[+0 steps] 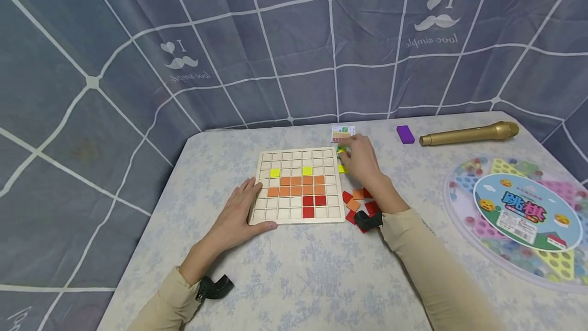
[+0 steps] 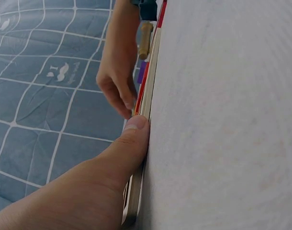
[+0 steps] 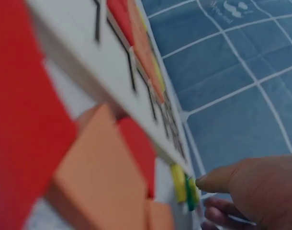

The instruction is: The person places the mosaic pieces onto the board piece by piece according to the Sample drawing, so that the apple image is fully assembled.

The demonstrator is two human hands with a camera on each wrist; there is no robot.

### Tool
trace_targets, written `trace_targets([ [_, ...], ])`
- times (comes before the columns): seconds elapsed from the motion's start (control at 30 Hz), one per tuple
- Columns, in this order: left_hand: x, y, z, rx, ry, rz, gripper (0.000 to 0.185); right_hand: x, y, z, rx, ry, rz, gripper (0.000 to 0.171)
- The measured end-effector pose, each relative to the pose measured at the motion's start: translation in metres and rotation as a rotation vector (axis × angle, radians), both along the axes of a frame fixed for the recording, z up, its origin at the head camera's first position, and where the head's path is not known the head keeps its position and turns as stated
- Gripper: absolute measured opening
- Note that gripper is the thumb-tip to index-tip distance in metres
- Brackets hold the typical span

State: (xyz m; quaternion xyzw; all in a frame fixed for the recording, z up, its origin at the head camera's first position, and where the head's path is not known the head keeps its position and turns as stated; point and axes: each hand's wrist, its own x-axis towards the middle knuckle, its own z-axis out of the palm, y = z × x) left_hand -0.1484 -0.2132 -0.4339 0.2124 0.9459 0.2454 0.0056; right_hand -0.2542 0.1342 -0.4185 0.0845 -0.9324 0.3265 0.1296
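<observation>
A square wooden grid board (image 1: 271,214) lies on the table, with yellow, orange and red square tiles in some cells. My left hand (image 1: 236,208) rests at its near left corner, fingers along the left edge and thumb against the front edge. In the left wrist view the thumb (image 2: 129,139) presses on the board's side. Past the board's far right corner, my right hand (image 1: 360,157) reaches down to a few green and yellow tiles (image 1: 342,168). The right wrist view shows its thumb (image 3: 218,178) right at a green tile (image 3: 190,194), fingers a little apart from the thumb.
Loose red and orange tiles (image 1: 352,205) lie right of the board, under my right wrist. A small pattern card (image 1: 343,133) is behind the right hand. Farther right are a purple block (image 1: 406,134), a gold microphone (image 1: 468,134) and a round Chinese checkers box (image 1: 528,213).
</observation>
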Motion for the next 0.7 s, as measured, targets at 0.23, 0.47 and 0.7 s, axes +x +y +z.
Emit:
trace_targets([
  [0.23,-0.0008,-0.0003,-0.0015,0.005,0.002,-0.005,0.111,-0.0026,0.0041,-0.0078,-0.002,0.017,0.039,0.019],
  [0.47,-0.0016,-0.0003,-0.0017,0.000,0.004,-0.008,0.111,-0.0023,0.0057,-0.0068,-0.041,-0.001,0.034,0.020],
  [0.7,-0.0014,-0.0005,-0.0016,-0.011,0.003,-0.004,0.111,-0.0012,0.0069,-0.0047,-0.066,-0.018,0.017,0.021],
])
